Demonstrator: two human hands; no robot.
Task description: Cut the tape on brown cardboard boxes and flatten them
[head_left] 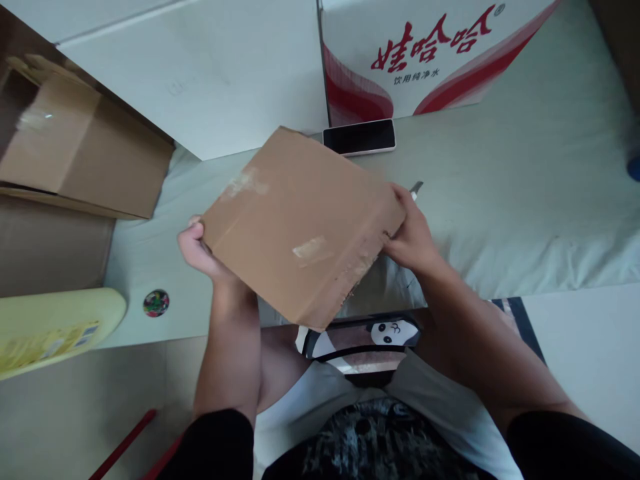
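A brown cardboard piece [295, 220] is held up, tilted, between my two hands. Strips of clear tape cling to its face, and its folded lower-right edge is ragged. My left hand [197, 252] grips the left corner, fingers mostly hidden behind it. At the right corner, my right hand [413, 230] is closed on the cardboard. A small grey-tipped object [417, 189] pokes out beside the right hand; whether it is held or lies on the cloth I cannot tell.
Behind the cardboard, a phone [359, 137] lies on the pale green cloth [525, 200] before a white and red carton [440, 60]. Open brown boxes [110, 153] stand left, above a yellow bottle [60, 327] and a round patterned disc [157, 303]. A panda-printed item [395, 333] is near my lap.
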